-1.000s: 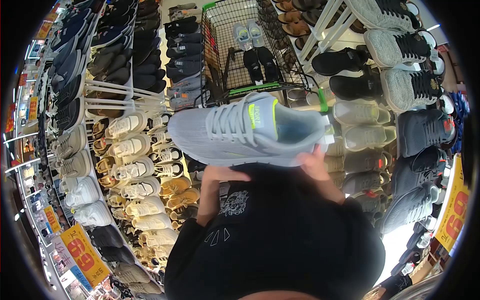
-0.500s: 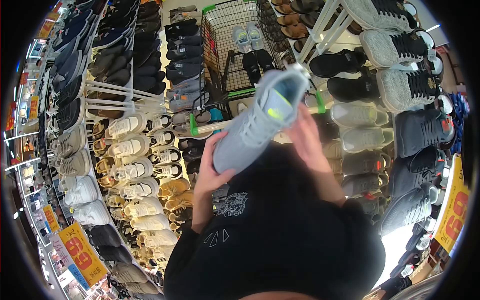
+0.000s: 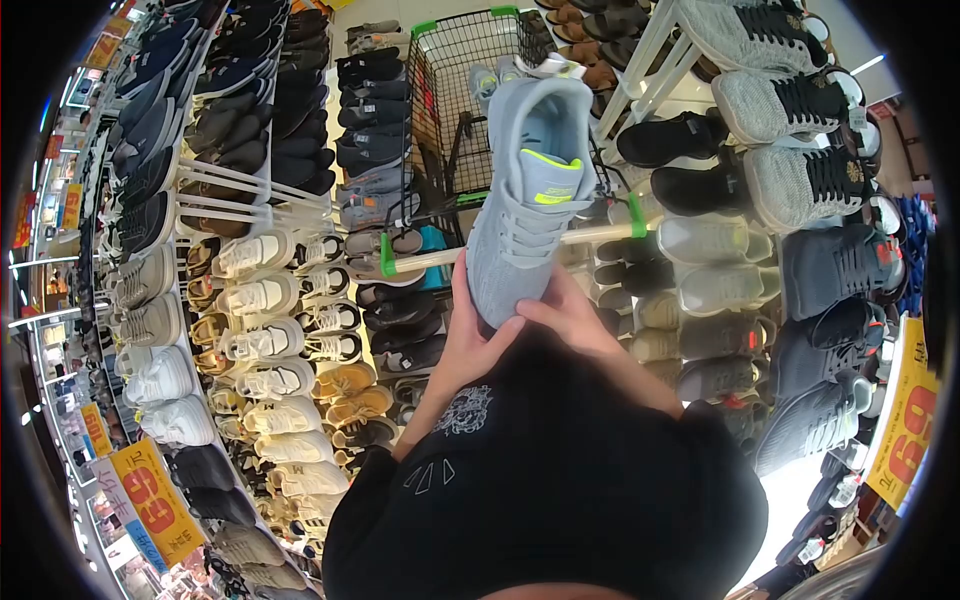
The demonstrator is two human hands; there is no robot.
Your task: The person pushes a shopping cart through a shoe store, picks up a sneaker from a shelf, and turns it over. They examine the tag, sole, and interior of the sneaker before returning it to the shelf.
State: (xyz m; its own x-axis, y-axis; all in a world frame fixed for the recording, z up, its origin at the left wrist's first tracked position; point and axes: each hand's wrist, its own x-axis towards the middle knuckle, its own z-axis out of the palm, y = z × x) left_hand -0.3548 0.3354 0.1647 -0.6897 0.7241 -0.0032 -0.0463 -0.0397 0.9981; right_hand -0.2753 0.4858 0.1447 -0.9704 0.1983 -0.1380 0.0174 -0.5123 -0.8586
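A grey-blue sneaker [image 3: 505,255] with a yellow-green edged tongue is held up in front of my chest, its toe toward me and its opening facing up and away. My left hand [image 3: 470,330] wraps the toe end from the left, thumb on top. From the right, my right hand [image 3: 567,318] grips the same toe end, its thumb lying over the upper. Both hands' remaining fingers are mostly hidden under the shoe. A white tag-like piece [image 3: 550,66] shows at the heel. Behind the sneaker stands a black wire shopping cart [image 3: 440,75] with green corners.
In the cart, another pair of grey shoes [image 3: 483,82] is partly covered by the sneaker. The cart's handle [image 3: 430,260] crosses before me. Shelves of cream shoes [image 3: 255,300] rise at left, grey shoes [image 3: 835,265] at right. Yellow price signs [image 3: 155,500] hang at both sides.
The sneaker has turned more upright and moved toward the middle. My right hand has come down from near its heel to the toe end, and my left hand has shifted right with the shoe.
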